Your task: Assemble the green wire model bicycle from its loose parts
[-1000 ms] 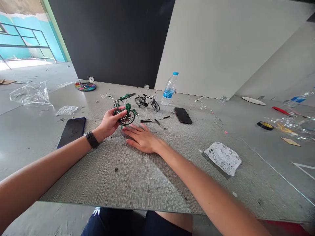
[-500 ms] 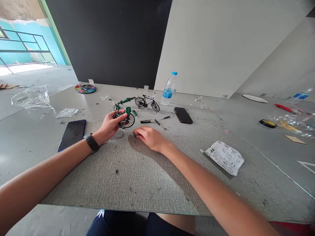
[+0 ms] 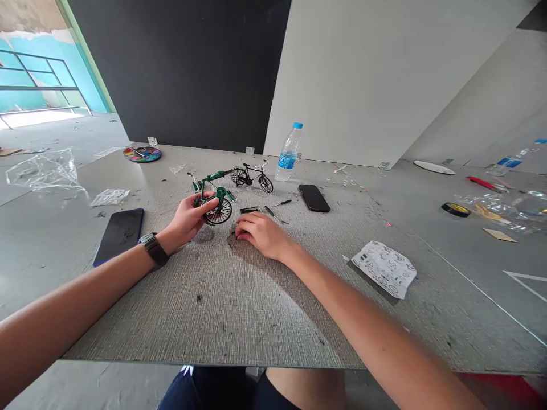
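A green model bicycle (image 3: pixel 219 196) with one black spoked wheel showing is held in my left hand (image 3: pixel 190 215), its fingers closed around the frame near that wheel. My right hand (image 3: pixel 258 232) rests low on the table just right of the wheel, fingers curled together at the surface. A tiny dark piece lies by those fingertips; whether they grip anything is hidden. Behind my right hand are a small black part (image 3: pixel 249 210) and two thin screwdrivers (image 3: pixel 273 214). A finished-looking black model bicycle (image 3: pixel 251 177) stands farther back.
Around the hands are a blue-edged phone (image 3: pixel 118 236), a black phone (image 3: pixel 314 197), a water bottle (image 3: pixel 289 154) and a printed instruction sheet (image 3: pixel 384 267). A paint palette (image 3: pixel 142 154) sits back left; black tape (image 3: pixel 455 209) and clear plastic wrapping (image 3: pixel 508 210) lie right.
My right hand has shifted slightly right, away from the wheel, and its fingers have curled in more. My left hand still holds the green bicycle; the whole view has shifted a little.
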The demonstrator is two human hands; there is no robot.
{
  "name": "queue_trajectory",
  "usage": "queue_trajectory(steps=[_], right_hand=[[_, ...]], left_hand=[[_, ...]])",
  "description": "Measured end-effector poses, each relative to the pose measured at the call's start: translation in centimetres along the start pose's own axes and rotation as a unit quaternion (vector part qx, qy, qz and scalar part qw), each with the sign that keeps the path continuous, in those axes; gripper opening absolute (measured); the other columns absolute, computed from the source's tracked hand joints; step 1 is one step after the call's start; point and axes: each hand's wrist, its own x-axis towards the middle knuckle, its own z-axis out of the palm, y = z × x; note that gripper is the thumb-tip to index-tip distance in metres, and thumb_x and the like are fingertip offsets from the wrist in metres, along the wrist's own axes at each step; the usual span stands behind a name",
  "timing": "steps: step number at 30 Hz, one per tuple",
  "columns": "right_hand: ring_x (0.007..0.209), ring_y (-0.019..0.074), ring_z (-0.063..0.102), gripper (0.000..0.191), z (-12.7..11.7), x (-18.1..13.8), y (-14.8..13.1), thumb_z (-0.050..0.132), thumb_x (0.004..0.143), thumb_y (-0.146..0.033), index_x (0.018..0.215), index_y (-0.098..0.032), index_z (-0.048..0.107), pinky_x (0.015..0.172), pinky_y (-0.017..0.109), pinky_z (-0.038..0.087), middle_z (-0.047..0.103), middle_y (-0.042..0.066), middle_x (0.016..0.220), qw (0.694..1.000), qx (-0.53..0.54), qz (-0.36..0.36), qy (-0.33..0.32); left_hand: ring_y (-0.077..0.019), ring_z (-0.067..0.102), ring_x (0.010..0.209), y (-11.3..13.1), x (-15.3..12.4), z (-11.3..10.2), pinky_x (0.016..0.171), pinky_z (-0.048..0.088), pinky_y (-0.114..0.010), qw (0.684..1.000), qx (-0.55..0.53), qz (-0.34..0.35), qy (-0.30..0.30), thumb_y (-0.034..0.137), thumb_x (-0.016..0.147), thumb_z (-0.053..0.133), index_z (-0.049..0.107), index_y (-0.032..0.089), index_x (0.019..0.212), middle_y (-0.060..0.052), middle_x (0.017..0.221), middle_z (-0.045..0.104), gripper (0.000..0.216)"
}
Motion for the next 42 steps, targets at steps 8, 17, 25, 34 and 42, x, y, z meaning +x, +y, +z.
queue_trajectory(steps=[8, 17, 25, 34, 42], right_hand=[[0.096, 0.0201, 0.064, 0.017, 0.0, -0.1, -0.9, 0.049, 0.101, -0.015, 0.102, -0.019, 0.066, 0.084, 0.035, 0.050, 0.070, 0.007, 0.100, 0.995, 0.059, 0.071, 0.032], [0.089, 0.0172, 0.069, 0.018, 0.2, -0.4, -0.3, 0.049, 0.102, -0.017, 0.110, -0.019, 0.065, 0.070, 0.029, 0.052, 0.071, 0.010, 0.111, 0.972, 0.174, 0.128, 0.091], [0.076, 0.0156, 0.068, 0.009, -0.3, -0.3, -1.1, 0.067, 0.095, -0.024, 0.099, -0.024, 0.074, 0.070, 0.029, 0.051, 0.078, 0.001, 0.090, 0.958, 0.138, 0.109, 0.227], [0.076, 0.0157, 0.071, 0.011, 0.0, -0.4, -1.0, 0.068, 0.094, -0.026, 0.101, -0.025, 0.076, 0.072, 0.030, 0.056, 0.079, 0.002, 0.094, 0.933, 0.147, 0.117, 0.306], [0.082, 0.0169, 0.072, 0.016, 0.1, -0.3, -2.2, 0.064, 0.096, -0.024, 0.106, -0.026, 0.077, 0.075, 0.032, 0.059, 0.079, 0.002, 0.095, 0.942, 0.132, 0.082, 0.299]], left_hand=[[-0.0112, 0.068, 0.074, -0.1, -0.1, 0.0, 0.073, 0.060, -0.025, 1.000, 0.006, 0.003, -0.011, 0.020, 0.070, 0.087, 0.068, 0.012, 0.102, -0.002, 0.087, 0.070, 0.038], [-0.0109, 0.069, 0.074, 0.0, -0.7, 0.7, 0.069, 0.058, -0.022, 0.999, 0.020, -0.019, -0.024, 0.023, 0.071, 0.089, 0.067, 0.012, 0.106, -0.003, 0.090, 0.071, 0.043], [-0.0106, 0.070, 0.078, -0.2, -1.1, 1.4, 0.072, 0.056, -0.019, 0.999, -0.014, -0.035, -0.014, 0.017, 0.074, 0.085, 0.067, 0.015, 0.109, -0.004, 0.097, 0.073, 0.039], [-0.0141, 0.074, 0.074, 0.1, -1.3, 2.0, 0.062, 0.056, -0.020, 0.995, -0.042, -0.072, 0.046, 0.013, 0.081, 0.077, 0.066, 0.016, 0.109, -0.005, 0.092, 0.075, 0.029], [-0.0152, 0.074, 0.069, -0.4, -1.8, 2.0, 0.064, 0.061, -0.026, 0.993, -0.022, -0.112, 0.032, 0.014, 0.084, 0.075, 0.065, 0.017, 0.107, -0.004, 0.088, 0.074, 0.026]])
